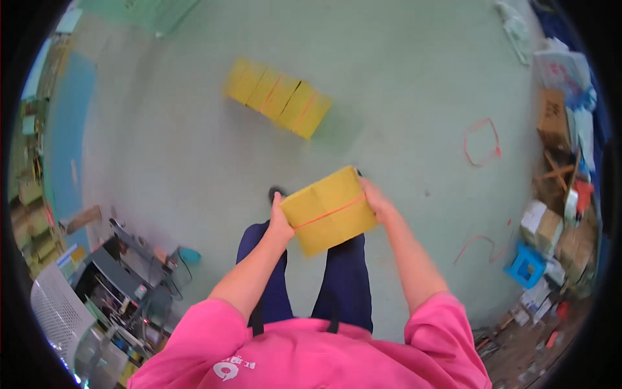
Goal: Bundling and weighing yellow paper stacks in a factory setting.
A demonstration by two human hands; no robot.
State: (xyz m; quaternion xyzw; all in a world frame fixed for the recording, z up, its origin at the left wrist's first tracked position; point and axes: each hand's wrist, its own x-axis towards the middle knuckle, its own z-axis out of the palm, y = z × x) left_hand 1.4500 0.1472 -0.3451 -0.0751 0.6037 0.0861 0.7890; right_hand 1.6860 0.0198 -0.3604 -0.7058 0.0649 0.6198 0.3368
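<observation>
Between my two hands is a yellow block-shaped bundle [330,223], bound across its middle by a thin red string. My left hand [280,219] is closed on its left end and my right hand [374,198] grips the right end. The bundle is held tilted above the floor, in front of my legs; what it is made of cannot be made out. Farther off, a row of similar yellow bundles [278,97] lies on the floor, some with red string around them.
A loop of red string [481,142] and a loose red strand [483,249] lie on the green floor [402,97] to the right. Along the right edge are cardboard boxes [554,120] and a blue plastic stool [526,266]. A dark machine [120,266] stands at lower left.
</observation>
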